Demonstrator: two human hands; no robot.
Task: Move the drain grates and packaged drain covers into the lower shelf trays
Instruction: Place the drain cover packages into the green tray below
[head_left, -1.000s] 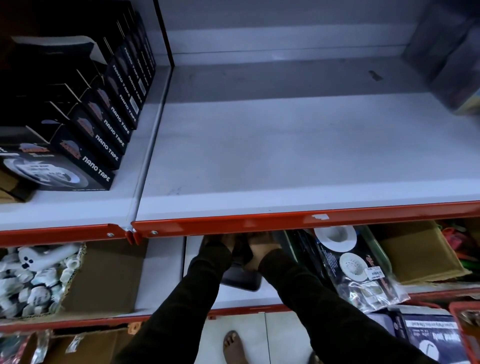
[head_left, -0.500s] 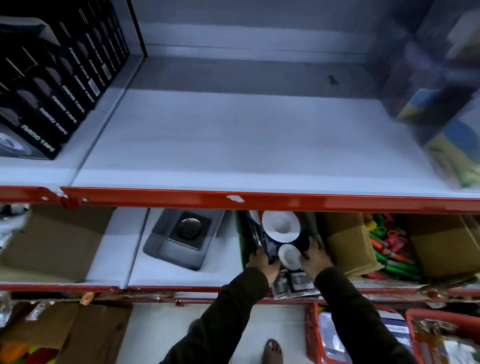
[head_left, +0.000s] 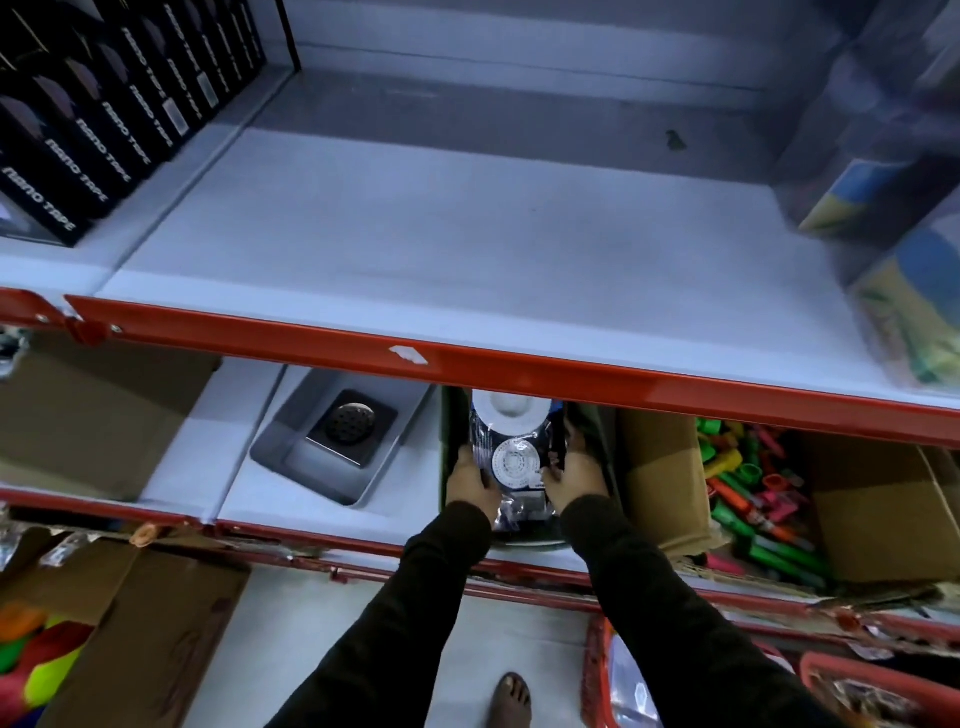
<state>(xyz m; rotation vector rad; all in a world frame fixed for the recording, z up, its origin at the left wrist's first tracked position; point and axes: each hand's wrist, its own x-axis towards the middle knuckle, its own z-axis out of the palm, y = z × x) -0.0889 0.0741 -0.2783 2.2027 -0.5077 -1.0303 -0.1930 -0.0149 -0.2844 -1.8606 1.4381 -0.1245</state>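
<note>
Both hands (head_left: 470, 480) gripping packaged drain covers (head_left: 511, 457), long axis front-to-back

Both arms, in dark long sleeves, are extended forward side by side under the red shelf edge (head_left: 519, 364). Left hand (head_left: 470, 480) and right hand (head_left: 574, 478) are held just below that edge, fingers curled inward, clamped on opposite sides of the packaged drain covers (head_left: 511, 457). A bare foot (head_left: 511, 699) is seen well below it.
</note>
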